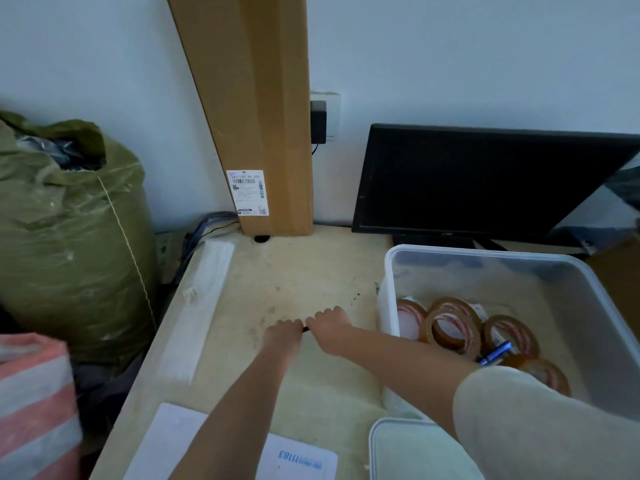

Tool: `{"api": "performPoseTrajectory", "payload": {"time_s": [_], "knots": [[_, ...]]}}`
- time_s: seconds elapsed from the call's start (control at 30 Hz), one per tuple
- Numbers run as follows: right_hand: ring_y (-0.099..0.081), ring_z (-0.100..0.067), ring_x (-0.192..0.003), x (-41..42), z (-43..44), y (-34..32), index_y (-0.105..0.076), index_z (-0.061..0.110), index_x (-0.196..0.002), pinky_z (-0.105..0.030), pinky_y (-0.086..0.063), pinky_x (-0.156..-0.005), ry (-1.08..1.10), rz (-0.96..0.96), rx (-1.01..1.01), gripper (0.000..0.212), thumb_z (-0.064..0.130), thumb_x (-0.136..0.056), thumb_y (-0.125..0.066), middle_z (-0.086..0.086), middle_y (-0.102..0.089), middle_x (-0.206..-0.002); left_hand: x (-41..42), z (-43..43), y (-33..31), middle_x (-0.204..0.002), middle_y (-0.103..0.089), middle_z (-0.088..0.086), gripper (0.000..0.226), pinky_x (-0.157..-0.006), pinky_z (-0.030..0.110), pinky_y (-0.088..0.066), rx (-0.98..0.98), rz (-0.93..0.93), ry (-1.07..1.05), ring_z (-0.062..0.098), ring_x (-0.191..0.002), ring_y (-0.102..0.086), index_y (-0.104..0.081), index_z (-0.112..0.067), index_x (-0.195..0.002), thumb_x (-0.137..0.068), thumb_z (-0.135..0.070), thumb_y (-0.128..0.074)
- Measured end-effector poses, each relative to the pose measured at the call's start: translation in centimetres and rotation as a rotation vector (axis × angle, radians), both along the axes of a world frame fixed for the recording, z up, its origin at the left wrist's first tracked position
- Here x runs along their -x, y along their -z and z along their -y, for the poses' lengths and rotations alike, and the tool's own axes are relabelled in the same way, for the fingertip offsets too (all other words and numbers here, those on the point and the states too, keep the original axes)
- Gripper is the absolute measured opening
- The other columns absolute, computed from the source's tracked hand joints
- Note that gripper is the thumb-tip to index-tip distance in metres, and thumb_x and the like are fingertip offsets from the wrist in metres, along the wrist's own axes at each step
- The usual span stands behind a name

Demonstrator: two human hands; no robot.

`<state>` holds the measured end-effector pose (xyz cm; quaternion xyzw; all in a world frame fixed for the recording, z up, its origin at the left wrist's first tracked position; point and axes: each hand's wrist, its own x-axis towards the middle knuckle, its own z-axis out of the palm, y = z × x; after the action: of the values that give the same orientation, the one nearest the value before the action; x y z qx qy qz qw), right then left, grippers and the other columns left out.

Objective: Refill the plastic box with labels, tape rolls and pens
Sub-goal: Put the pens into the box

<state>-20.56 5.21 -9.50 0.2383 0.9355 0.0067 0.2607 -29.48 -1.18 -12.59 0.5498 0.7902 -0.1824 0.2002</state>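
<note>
Item: table (311,271), pale and scuffed, on which the left hand (282,333) and right hand (329,328) are met knuckles-up near the middle. The fingers of both are curled under and closed upon a small dark item (305,329), which is seen only as a sliver between them and cannot be identified. Directions are taken from the hands. At 3 o'clock, just beside the right forearm, the clear plastic box (485,253) is stood open. Several amber tape rolls (476,336) are lain in its near-left part, and a blue pen (496,353) is rested across them, well apart from both hands. The box's near corner is overlapped by the pale sleeve (519,427). At 5 o'clock a lid (408,448) is laid flat. At 6 o'clock a white label sheet (298,460) is partly covered by the left forearm. At 9 o'clock a long white packet (204,306) is set along the table edge. At 12 o'clock a tall carton (256,116) is leant on the wall. At 2 o'clock a dark monitor (478,181) is stood behind the box. At 10 o'clock, off the table, a green sack (69,254) is placed.
</note>
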Motion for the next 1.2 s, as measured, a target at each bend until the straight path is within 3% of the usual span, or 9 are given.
{"api": "performPoseTrajectory", "payload": {"time_s": [0.3, 0.63, 0.8, 0.87, 1.0, 1.1, 1.13, 1.2], "knots": [[-0.049, -0.027, -0.123, -0.7, -0.2, -3.4, -0.039, 0.010, -0.134, -0.033, -0.038, -0.099, 0.016, -0.067, -0.042, 0.040, 0.008, -0.095, -0.044, -0.011, -0.050, -0.133, -0.6, -0.4, -4.2, -0.135, -0.051, 0.009, 0.036, -0.100, 0.036, -0.043, -0.064, -0.054, -0.028, 0.026, -0.129, -0.047, -0.042, -0.010, -0.134, -0.098, -0.007, -0.037], [-0.055, -0.031, -0.112, -5.4, -2.5, -11.6, -0.049, 0.007, -0.122, -0.036, -0.040, -0.091, 0.113, -0.400, -0.198, 0.030, 0.018, -0.100, -0.032, -0.013, -0.058, -0.124, -3.6, -3.3, -13.7, -0.124, -0.061, 0.011, 0.032, -0.091, 0.035, -0.043, -0.335, -0.227, 0.030, 0.030, -0.120, -0.051, -0.050, -0.009, -0.124, -0.094, -0.003, -0.040], [-0.049, -0.027, -0.122, -11.3, -4.4, -13.9, -0.045, 0.011, -0.129, -0.037, -0.036, -0.103, 0.153, -0.432, -0.279, 0.034, 0.011, -0.095, -0.042, -0.010, -0.053, -0.132, -8.0, -4.6, -16.8, -0.113, -0.066, 0.012, 0.026, -0.071, 0.034, -0.043, -0.507, -0.281, 0.157, 0.029, -0.112, -0.056, -0.051, -0.009, -0.121, -0.098, -0.014, -0.041], [-0.045, -0.026, -0.129, -14.2, -5.0, -14.1, -0.041, 0.014, -0.134, -0.038, -0.033, -0.109, 0.208, -0.408, -0.248, 0.043, 0.009, -0.092, -0.048, -0.008, -0.050, -0.137, -9.9, -5.3, -16.9, -0.113, -0.066, 0.012, 0.028, -0.073, 0.036, -0.047, -0.538, -0.246, 0.251, 0.030, -0.110, -0.058, -0.048, -0.010, -0.124, -0.101, -0.024, -0.039], [-0.050, -0.027, -0.122, -21.3, -4.9, -12.4, -0.042, 0.018, -0.133, -0.038, -0.039, -0.102, 0.363, -0.290, -0.089, 0.041, 0.013, -0.093, -0.048, -0.009, -0.053, -0.133, -14.9, -6.3, -15.5, -0.115, -0.066, 0.009, 0.031, -0.079, 0.037, -0.052, -0.413, -0.164, 0.521, 0.028, -0.106, -0.063, -0.049, -0.016, -0.128, -0.101, -0.030, -0.042], [-0.052, -0.030, -0.122, -24.5, -3.7, -10.4, -0.038, 0.019, -0.140, -0.041, -0.043, -0.098, 0.367, -0.125, -0.044, 0.042, 0.016, -0.098, -0.040, -0.010, -0.050, -0.139, -19.1, -6.3, -12.3, -0.118, -0.066, 0.009, 0.029, -0.083, 0.035, -0.052, -0.245, -0.131, 0.555, 0.028, -0.106, -0.065, -0.057, -0.015, -0.124, -0.099, -0.025, -0.046], [-0.050, -0.030, -0.126, -24.9, -3.3, -9.8, -0.033, 0.021, -0.144, -0.042, -0.043, -0.100, 0.375, -0.094, -0.014, 0.046, 0.020, -0.099, -0.040, -0.010, -0.046, -0.143, -20.3, -6.0, -11.2, -0.123, -0.064, 0.010, 0.031, -0.080, 0.030, -0.055, -0.202, -0.085, 0.503, 0.024, -0.102, -0.065, -0.058, -0.013, -0.125, -0.099, -0.024, -0.046], [-0.046, -0.029, -0.130, -25.3, -2.8, -8.5, -0.028, 0.023, -0.147, -0.038, -0.041, -0.102, 0.449, -0.120, 0.037, 0.050, 0.028, -0.099, -0.042, -0.011, -0.041, -0.146, -21.9, -5.5, -9.3, -0.132, -0.059, 0.013, 0.037, -0.057, 0.009, -0.052, -0.160, 0.023, 0.363, 0.012, -0.081, -0.062, -0.053, -0.006, -0.132, -0.099, -0.020, -0.045]]}}
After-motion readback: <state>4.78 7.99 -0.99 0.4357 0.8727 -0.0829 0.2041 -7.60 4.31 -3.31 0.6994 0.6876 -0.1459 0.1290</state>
